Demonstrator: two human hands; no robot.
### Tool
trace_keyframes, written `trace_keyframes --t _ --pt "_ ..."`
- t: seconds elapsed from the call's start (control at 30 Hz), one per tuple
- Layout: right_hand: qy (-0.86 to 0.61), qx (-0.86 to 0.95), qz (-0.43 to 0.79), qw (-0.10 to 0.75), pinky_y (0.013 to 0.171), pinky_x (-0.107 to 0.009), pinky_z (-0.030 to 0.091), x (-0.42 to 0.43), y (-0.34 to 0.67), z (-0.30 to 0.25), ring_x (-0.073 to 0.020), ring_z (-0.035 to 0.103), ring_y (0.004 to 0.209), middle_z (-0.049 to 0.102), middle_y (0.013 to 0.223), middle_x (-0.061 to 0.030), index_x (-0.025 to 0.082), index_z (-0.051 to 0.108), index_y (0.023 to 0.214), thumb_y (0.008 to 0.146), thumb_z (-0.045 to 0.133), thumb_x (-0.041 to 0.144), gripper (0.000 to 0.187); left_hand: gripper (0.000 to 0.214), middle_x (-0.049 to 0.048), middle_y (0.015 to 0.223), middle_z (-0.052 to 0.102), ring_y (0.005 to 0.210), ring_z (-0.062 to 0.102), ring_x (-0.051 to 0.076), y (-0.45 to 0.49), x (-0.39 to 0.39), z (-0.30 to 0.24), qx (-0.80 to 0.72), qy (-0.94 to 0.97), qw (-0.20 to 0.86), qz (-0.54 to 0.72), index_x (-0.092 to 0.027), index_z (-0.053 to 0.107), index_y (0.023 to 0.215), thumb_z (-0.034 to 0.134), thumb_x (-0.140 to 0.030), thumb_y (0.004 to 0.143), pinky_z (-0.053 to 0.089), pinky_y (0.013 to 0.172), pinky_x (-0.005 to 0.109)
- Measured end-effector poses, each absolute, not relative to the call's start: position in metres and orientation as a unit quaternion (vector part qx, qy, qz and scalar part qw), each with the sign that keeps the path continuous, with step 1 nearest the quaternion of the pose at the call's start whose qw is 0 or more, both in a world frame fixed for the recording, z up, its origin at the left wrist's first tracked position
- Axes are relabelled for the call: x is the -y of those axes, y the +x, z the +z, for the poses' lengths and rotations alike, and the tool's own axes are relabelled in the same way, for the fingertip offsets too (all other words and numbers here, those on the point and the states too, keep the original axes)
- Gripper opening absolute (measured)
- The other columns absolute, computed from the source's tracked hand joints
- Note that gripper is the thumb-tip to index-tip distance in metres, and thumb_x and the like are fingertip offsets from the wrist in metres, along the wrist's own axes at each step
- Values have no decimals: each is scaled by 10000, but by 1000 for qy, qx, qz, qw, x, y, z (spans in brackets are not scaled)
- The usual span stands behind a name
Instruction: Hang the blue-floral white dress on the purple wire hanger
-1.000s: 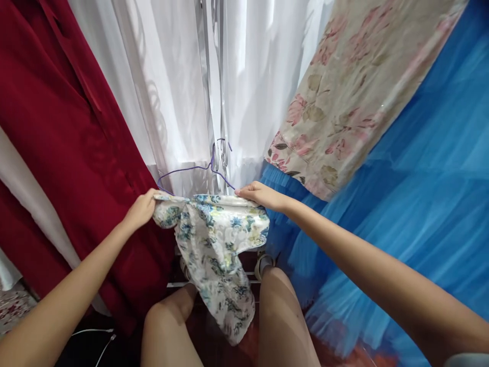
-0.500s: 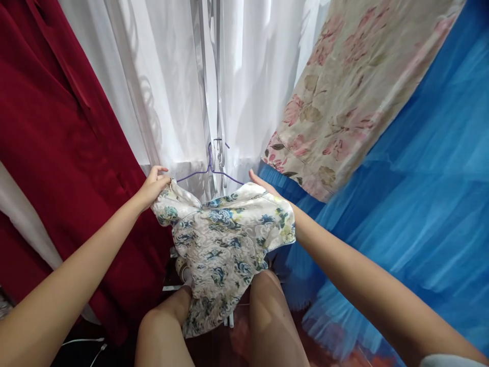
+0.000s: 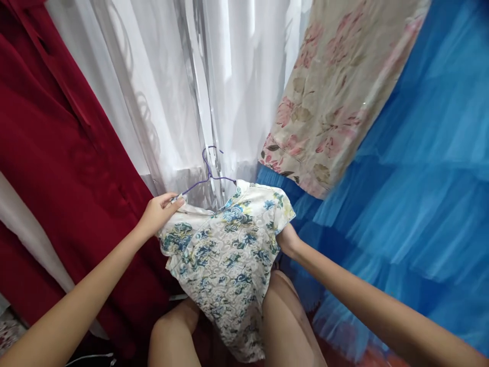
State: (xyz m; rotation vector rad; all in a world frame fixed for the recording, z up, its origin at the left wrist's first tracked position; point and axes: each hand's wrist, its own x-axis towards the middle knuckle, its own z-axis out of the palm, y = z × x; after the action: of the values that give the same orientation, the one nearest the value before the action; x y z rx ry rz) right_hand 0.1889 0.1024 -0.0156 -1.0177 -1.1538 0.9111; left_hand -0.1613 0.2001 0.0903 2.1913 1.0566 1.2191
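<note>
A white short-sleeved blouse (image 3: 229,260) with a blue, green and yellow floral print hangs on a thin purple wire hanger (image 3: 209,177) in front of me. The hanger's hook and part of both arms show above the neckline. My left hand (image 3: 159,213) pinches the blouse at its left shoulder, close to the hanger's end. At the other side my right hand (image 3: 287,239) reaches under the right sleeve, its fingers hidden by the fabric. The lower part of the blouse drops between my knees.
White curtains (image 3: 244,92) hang behind the hanger. Dark red cloth (image 3: 87,168) hangs at the left. To the right are a beige cloth with pink flowers (image 3: 324,102) and a blue layered tulle skirt (image 3: 412,204). A white cable (image 3: 91,357) lies low at the left.
My right hand has dropped and slipped beneath the sleeve; its thumb showed above the shoulder before. The left side of the hanger has tilted down, and the blouse hangs lower and more spread.
</note>
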Motion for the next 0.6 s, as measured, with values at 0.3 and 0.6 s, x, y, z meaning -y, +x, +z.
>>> trace_keyframes --t 0.3,0.6 --pt "-409 483 389 670 745 -360 543 -92 210 54 -288 661 950 723 981 -57 243 620 1132 819 592 627 496 367 15 734 633 652 542 154 -155 -211 100 -403 759 268 437 -156 678 825 682 -518 767 390 574 219" --pt "-353 803 294 379 868 -366 496 -11 113 74 -250 626 964 690 1062 -78 194 670 1064 942 462 537 419 354 5 669 562 646 491 149 -156 -199 63 -435 685 228 539 -170 583 714 616 -514 795 371 579 235"
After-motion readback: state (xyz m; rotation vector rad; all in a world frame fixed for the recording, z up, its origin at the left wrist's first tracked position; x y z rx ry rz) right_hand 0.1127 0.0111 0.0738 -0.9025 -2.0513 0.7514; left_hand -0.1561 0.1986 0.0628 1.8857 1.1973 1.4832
